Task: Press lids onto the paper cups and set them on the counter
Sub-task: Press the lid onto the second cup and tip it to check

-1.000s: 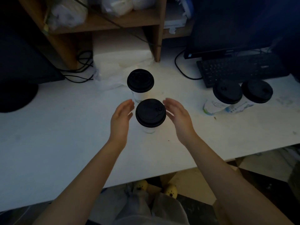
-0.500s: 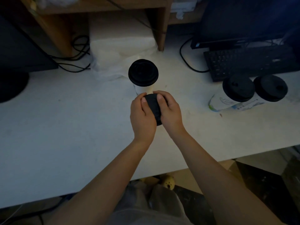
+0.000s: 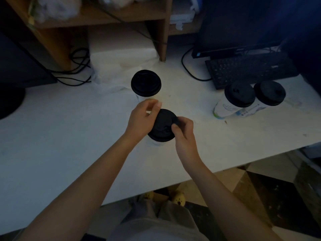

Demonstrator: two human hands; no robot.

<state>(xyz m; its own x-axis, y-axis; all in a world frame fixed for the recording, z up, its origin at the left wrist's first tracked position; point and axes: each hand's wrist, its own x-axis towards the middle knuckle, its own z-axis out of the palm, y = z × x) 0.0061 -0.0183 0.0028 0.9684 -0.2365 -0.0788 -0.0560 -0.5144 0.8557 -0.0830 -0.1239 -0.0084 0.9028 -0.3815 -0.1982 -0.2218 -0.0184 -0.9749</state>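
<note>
Your round black plastic lid sits tilted on the white paper cup, left hand pinching its ten o'clock edge, right hand gripping four o'clock.

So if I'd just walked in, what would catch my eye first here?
Probably the two bare hands, left hand and right hand, pinching the round black plastic lid of a white paper cup at the middle of the white counter. Just behind stands another black-lidded white paper cup, and to the right a pair of lidded printed cups sits in front of the black keyboard.
</note>
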